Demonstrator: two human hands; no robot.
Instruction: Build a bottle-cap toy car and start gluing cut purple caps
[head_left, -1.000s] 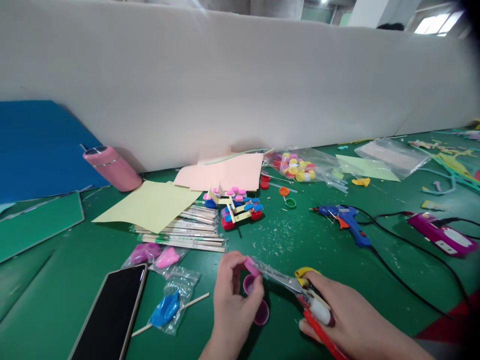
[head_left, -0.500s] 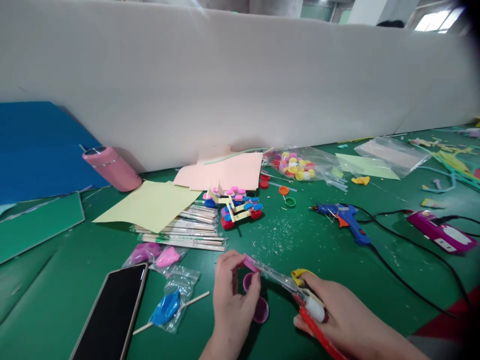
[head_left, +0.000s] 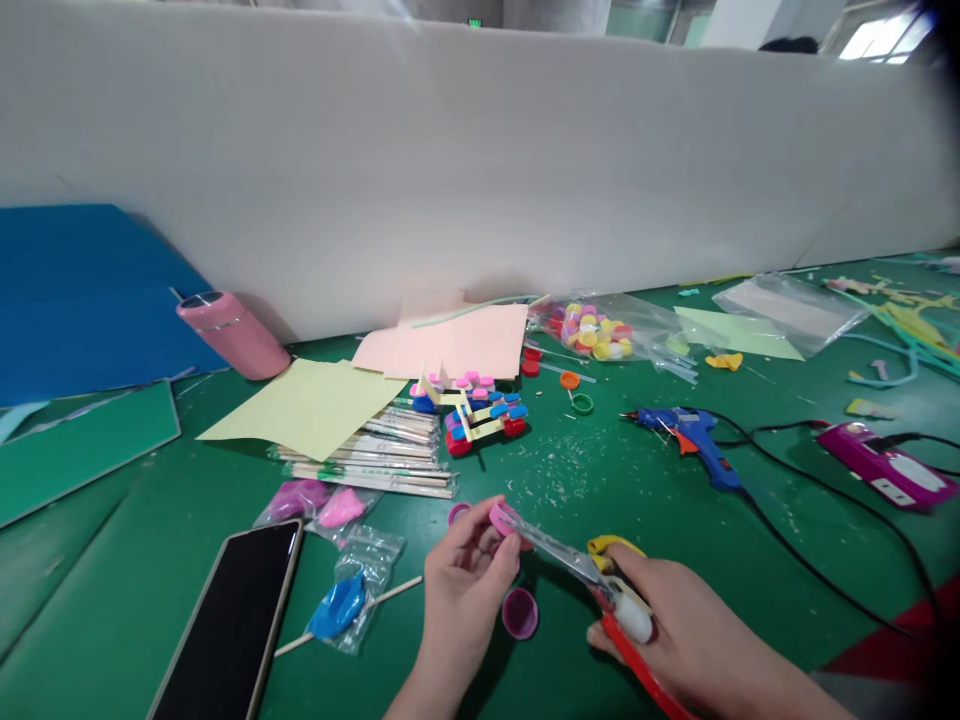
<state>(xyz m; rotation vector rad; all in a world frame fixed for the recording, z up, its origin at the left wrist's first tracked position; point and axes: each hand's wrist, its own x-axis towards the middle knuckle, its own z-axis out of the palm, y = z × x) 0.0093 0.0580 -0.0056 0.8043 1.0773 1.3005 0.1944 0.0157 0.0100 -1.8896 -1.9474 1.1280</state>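
My left hand [head_left: 466,590] pinches a small pink bottle cap [head_left: 502,518] between thumb and fingertips. My right hand [head_left: 675,620] is closed on a pair of scissors [head_left: 559,552] with one red handle and one yellow handle. The blade tips reach the pink cap; whether they cut into its rim I cannot tell. A purple cap [head_left: 520,613] lies on the table just right of my left hand. Another purple cap [head_left: 458,513] shows partly behind my left fingers. Beyond my hands stands a small model [head_left: 472,410] of wooden sticks and coloured caps.
On the left are a phone [head_left: 229,620], bagged clay [head_left: 341,605], wrapped sticks [head_left: 375,470] and a pink bottle [head_left: 234,335]. A blue glue gun [head_left: 686,435] with trailing cable lies at right, near a magenta device [head_left: 885,465]. A bag of caps [head_left: 592,332] rests by the white partition.
The pink cap has turned in my left hand, so its round side shows more. My left fingers have shifted around it. The scissors have hardly moved.
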